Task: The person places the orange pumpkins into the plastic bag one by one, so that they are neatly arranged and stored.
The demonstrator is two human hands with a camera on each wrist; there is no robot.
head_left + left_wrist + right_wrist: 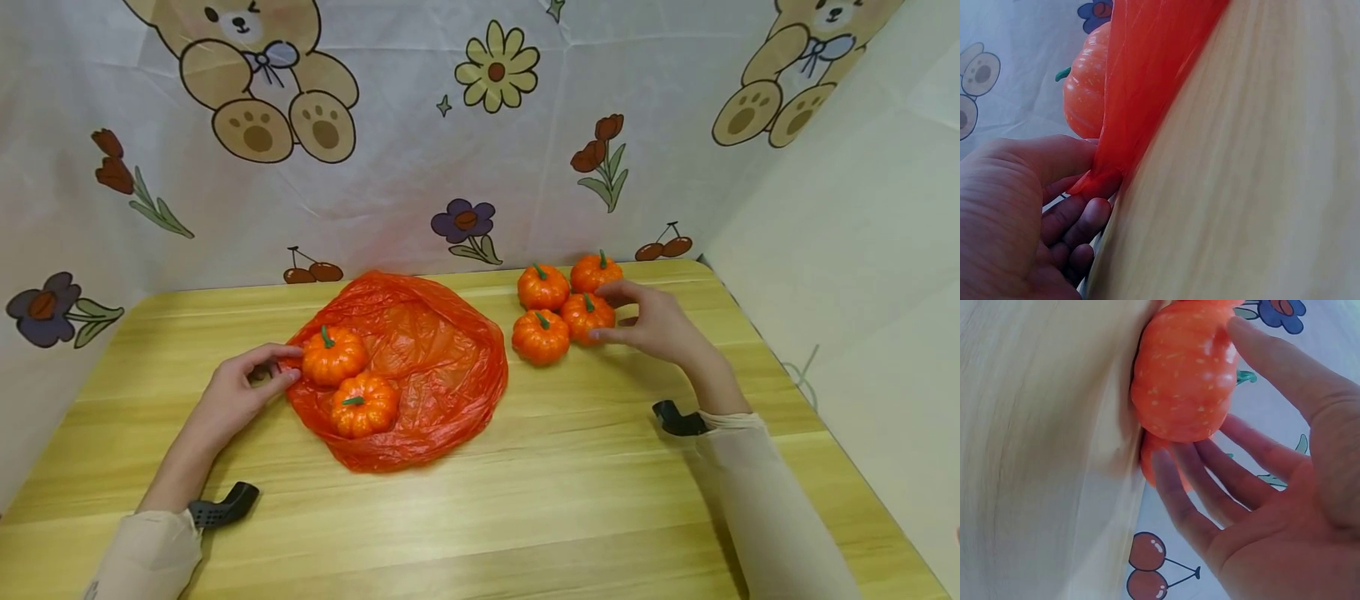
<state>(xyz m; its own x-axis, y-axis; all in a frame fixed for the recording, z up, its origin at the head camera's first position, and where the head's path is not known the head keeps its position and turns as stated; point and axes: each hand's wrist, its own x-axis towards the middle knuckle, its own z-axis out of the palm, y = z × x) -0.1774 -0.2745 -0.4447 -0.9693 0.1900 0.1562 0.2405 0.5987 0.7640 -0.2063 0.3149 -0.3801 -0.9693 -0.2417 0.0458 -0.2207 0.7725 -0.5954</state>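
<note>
A red plastic bag [450, 367] lies spread on the table with its mouth open upward. Two small orange pumpkins, one at the back [334, 357] and one in front [365, 406], sit in its left part. My left hand [240, 392] pinches the bag's left rim between thumb and fingers, the film [1141, 94] showing in the left wrist view. At the right, my right hand [652, 321] reaches around the nearest pumpkin [585, 319], thumb on one side and fairly straight fingers [1179, 500] on the other. Whether they touch it firmly is unclear.
Beside that pumpkin stand three more: one at the back left [543, 287], one at the back right [596, 272] and one at the front left [541, 337]. A printed cloth [405, 167] hangs behind the wooden table [495, 525]. A pale wall [847, 250] borders the right.
</note>
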